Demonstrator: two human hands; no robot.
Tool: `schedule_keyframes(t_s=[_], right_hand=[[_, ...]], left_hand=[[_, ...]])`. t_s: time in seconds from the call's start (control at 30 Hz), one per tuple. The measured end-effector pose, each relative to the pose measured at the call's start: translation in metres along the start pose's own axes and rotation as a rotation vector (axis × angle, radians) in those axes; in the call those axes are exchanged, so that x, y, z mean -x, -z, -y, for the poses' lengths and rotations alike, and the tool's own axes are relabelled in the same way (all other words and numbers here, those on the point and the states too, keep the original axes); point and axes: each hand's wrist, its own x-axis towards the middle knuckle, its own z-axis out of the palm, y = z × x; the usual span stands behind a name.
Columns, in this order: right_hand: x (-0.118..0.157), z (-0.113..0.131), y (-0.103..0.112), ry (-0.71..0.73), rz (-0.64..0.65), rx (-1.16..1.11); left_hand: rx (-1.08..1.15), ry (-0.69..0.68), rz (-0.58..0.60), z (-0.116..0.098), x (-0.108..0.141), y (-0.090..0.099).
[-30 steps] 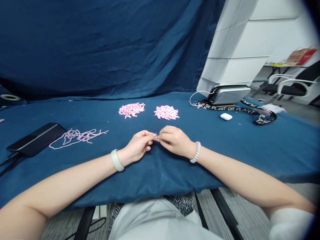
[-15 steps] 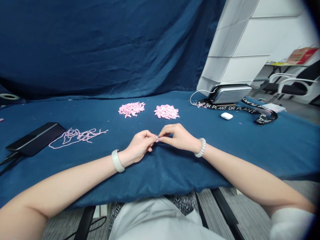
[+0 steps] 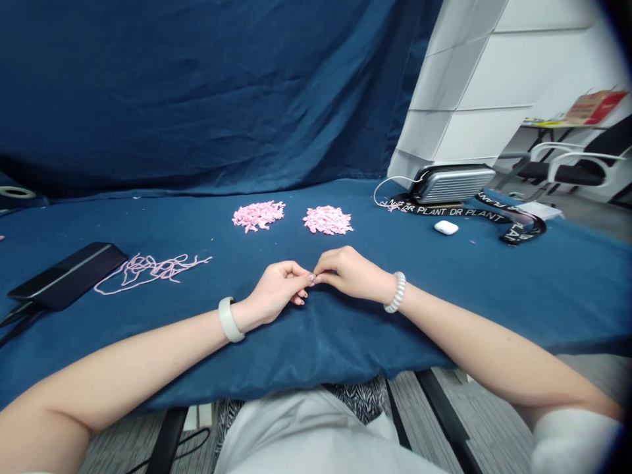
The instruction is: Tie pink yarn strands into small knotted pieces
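Well, yarn [image 3: 170, 268] lies left of the left hand [image 3: 276, 289]; pink piles [image 3: 327, 220] sit beyond it and the right hand [image 3: 355, 275], both pinched closed (contents unclear).

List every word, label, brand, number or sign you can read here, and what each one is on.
"DR PLANT DR PLANT": in white on the black strap, along its stretch in front of the silver ribbed case.
"PLA", then unclear: same strap, where it bends at the right; the folds break up the lettering.
Unreadable: any print on the red-and-brown bag in the background, too blurred.
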Motion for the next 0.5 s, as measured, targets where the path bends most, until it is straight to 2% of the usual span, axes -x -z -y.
schedule_keyframes(t_s=[0.27,0.5], right_hand=[[0.005,0.004,-0.008,-0.031,0.088,0.225],[0.005,0.009,-0.010,0.012,0.109,0.392]], left_hand=[[0.034,0.076,0.040,-0.002,0.000,0.001],[0.192,0.187,0.029,-0.025,0.007,0.003]])
